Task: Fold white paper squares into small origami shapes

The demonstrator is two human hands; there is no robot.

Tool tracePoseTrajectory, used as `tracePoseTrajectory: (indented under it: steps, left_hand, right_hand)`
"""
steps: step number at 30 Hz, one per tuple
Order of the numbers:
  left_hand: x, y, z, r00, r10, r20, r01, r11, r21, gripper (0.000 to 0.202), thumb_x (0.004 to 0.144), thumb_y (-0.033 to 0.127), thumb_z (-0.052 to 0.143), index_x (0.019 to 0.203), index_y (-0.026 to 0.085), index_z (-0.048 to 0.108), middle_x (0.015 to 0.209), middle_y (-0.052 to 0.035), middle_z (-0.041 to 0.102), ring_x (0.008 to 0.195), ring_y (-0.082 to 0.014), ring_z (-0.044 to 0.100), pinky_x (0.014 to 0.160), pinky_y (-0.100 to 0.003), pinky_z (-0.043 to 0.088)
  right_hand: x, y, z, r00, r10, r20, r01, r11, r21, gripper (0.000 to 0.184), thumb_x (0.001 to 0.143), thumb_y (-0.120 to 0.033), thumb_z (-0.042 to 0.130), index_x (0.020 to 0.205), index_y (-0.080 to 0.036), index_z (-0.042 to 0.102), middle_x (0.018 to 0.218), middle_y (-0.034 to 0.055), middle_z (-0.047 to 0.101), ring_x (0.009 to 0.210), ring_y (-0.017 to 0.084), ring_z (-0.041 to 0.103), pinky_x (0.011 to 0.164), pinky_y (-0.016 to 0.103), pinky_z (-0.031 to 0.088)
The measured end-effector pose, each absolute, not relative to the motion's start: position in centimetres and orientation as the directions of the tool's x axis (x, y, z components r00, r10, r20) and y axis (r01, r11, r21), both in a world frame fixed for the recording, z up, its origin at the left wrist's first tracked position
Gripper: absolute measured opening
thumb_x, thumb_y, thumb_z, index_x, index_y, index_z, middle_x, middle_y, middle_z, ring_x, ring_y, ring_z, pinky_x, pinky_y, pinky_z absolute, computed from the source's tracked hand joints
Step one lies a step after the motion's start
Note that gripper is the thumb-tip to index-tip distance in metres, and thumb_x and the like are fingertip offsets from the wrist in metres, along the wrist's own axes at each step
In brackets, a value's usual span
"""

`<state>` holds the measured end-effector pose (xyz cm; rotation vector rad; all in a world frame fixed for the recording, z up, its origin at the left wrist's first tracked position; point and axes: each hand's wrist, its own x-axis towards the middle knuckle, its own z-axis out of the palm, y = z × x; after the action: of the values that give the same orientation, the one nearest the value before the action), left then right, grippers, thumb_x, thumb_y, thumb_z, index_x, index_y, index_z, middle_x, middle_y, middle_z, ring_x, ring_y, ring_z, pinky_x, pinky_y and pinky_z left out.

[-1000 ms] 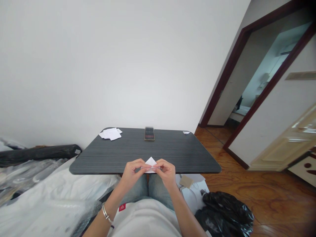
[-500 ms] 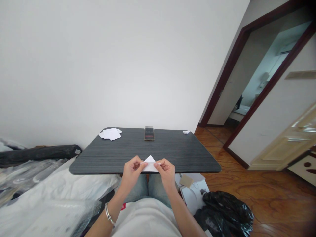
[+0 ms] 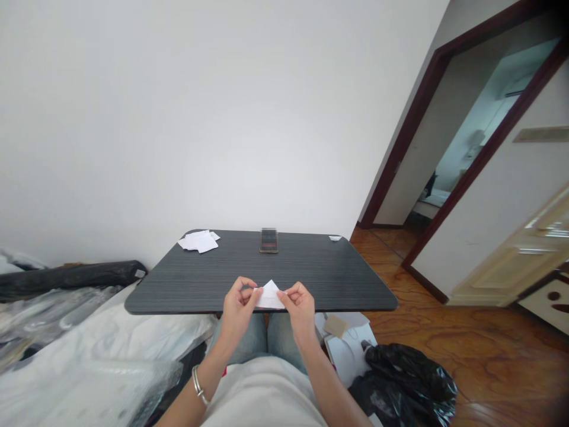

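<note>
A small folded white paper (image 3: 269, 295) with a triangular top is held between both hands at the near edge of the dark grey table (image 3: 222, 276). My left hand (image 3: 236, 309) pinches its left corner with thumb and fingers. Its right corner is pinched by my right hand (image 3: 300, 307). A silver bracelet sits on my left wrist.
A pile of white paper squares (image 3: 199, 241) lies at the table's far left. A small dark phone-like object (image 3: 269, 240) stands at the far middle, a paper scrap (image 3: 335, 238) at the far right. A black plastic bag (image 3: 409, 382) and wooden floor are to my right, plastic sheeting (image 3: 75, 350) to my left.
The paper has been raised slightly from flat against the table edge, so that its triangular face shows more. Both hands stayed pinched on it and shifted a little upward.
</note>
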<state>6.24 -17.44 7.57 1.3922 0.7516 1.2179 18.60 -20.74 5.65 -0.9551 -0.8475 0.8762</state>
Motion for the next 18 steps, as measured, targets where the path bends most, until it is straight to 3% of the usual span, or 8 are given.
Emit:
tracePoseTrajectory:
  steps: [7, 14, 18]
  left_hand:
    - [6.22, -17.43, 7.5, 0.268, 0.917, 0.294, -0.174, -0.255, 0.951, 0.026, 0.076, 0.029, 0.05, 0.097, 0.017, 0.04, 0.046, 0.0087, 0.044, 0.04, -0.0057, 0.036, 0.043, -0.016, 0.025]
    - [6.34, -16.65, 6.94, 0.363, 0.903, 0.23, -0.183, -0.173, 0.968, 0.041, 0.064, 0.026, 0.062, 0.098, 0.016, 0.042, 0.056, 0.0074, 0.046, 0.049, -0.0073, 0.047, 0.05, -0.018, 0.036]
    - [6.48, -16.61, 6.71, 0.384, 0.894, 0.228, -0.164, -0.177, 0.97, 0.039, 0.065, 0.024, 0.062, 0.098, 0.016, 0.044, 0.061, 0.0054, 0.048, 0.055, -0.0088, 0.05, 0.054, -0.02, 0.039]
  right_hand:
    - [18.77, -20.89, 5.87, 0.378, 0.879, 0.29, -0.106, 0.353, -0.93, 0.022, 0.072, -0.031, 0.057, 0.078, -0.02, 0.039, 0.047, -0.0055, 0.055, 0.04, 0.01, 0.047, 0.042, 0.021, 0.035]
    - [18.61, -20.93, 5.39, 0.416, 0.845, 0.334, 0.016, 0.361, -0.933, 0.018, 0.072, -0.029, 0.056, 0.08, -0.019, 0.042, 0.05, -0.0043, 0.054, 0.047, 0.013, 0.052, 0.045, 0.021, 0.038]
    - [18.27, -20.82, 5.07, 0.416, 0.843, 0.342, 0.03, 0.363, -0.931, 0.022, 0.068, -0.024, 0.061, 0.083, -0.019, 0.045, 0.062, -0.0016, 0.058, 0.057, 0.014, 0.056, 0.052, 0.023, 0.043]
